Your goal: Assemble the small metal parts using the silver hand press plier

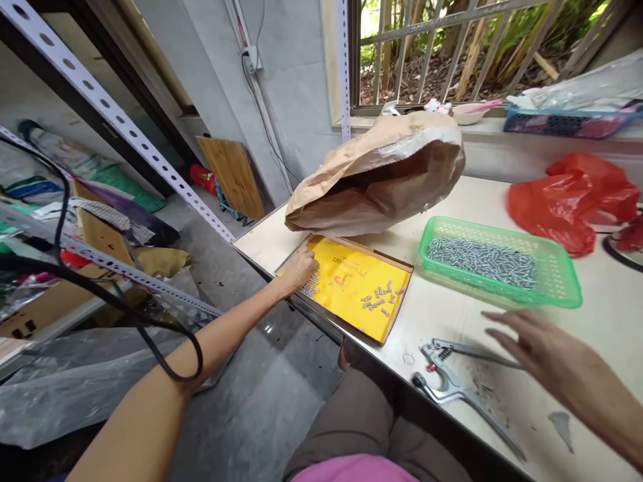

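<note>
My left hand [300, 268] reaches out to the far left corner of a shallow yellow-lined cardboard tray [351, 304]. Its fingers are curled over a small heap of metal screws [310, 286] there; whether they grip any is hidden. More loose screws [380, 298] lie in the tray's middle. My right hand [532, 348] hovers flat with fingers spread above the white table [442, 318], just right of the metal pliers [455, 385] and holds nothing. A green plastic basket [557, 294] filled with several screws stands beyond it.
A big brown paper bag [376, 177] lies open behind the tray. Red plastic bags [567, 197] sit at the right. A perforated metal shelf frame [125, 130] with clutter and a black cable [151, 335] stands at the left. A barred window [452, 47] is behind.
</note>
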